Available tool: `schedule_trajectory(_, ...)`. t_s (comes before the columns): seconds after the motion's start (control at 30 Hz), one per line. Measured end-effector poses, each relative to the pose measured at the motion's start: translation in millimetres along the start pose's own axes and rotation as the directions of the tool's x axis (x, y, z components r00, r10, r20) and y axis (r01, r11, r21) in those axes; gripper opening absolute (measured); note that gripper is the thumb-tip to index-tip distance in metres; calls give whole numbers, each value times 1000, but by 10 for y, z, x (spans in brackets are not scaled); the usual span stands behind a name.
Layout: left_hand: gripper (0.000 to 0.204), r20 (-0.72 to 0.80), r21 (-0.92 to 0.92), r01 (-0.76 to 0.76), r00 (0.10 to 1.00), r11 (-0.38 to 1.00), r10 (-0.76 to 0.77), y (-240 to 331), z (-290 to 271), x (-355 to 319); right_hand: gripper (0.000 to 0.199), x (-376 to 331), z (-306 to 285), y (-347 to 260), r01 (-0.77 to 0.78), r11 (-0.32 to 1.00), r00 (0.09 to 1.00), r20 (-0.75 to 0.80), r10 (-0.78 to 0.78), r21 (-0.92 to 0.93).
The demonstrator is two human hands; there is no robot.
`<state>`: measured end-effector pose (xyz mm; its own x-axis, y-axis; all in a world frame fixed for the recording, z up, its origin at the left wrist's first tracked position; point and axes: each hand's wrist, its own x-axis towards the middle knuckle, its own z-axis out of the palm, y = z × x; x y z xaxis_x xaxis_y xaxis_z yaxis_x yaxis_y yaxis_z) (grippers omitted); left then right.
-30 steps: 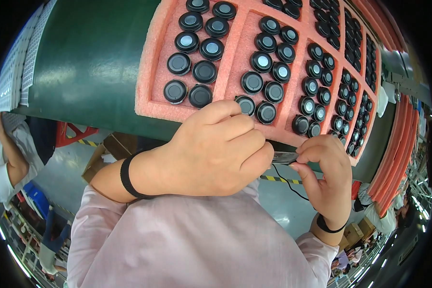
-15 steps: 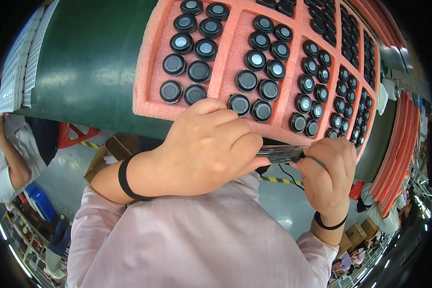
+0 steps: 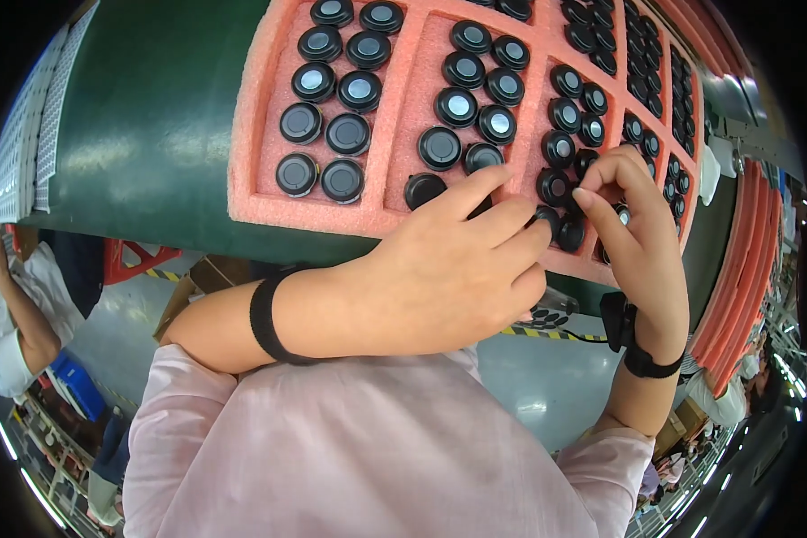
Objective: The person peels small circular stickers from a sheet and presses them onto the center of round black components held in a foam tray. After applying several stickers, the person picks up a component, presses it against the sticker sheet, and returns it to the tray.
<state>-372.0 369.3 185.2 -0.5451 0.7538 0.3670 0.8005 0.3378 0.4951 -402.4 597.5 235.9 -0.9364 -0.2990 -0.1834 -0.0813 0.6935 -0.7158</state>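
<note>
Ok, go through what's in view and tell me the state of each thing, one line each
Pink foam tray: on the green belt, pockets filled.
Black round caps: seated in rows, tops up.
Left hand: over the tray's near edge, fingers stretched onto the caps.
Right hand: fingertips pinched at a cap; grip unclear.
Black wristbands: one on each wrist.

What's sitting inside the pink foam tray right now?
The pink foam tray holds rows of round black caps in its compartments. The left hand and right hand cover several near the front edge.
</note>
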Motion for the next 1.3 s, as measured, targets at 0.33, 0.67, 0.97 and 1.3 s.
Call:
schedule_trajectory(0.33, 19, -123, 66, -22, 992, 998, 30, -27, 124, 90, 8, 60, 68, 107, -8, 1000, 1000, 5, 8, 14)
schedule_trajectory(0.67, 23, -86, 46, -6, 996, 999, 10, -31, 132, 91, 9, 76, 81, 105, -13, 1000, 1000, 1, 13, -12)
schedule_trajectory(0.97, 25, -77, 43, -2, 997, 999, 5, -29, 119, 97, 10, 79, 98, 96, -12, 999, 1000, -19, 11, -30)
schedule_trajectory(1.3, 21, -114, 48, 2, 994, 999, 4, -28, 171, 101, 12, 47, 129, 137, 16, 974, 991, -123, -45, -227)
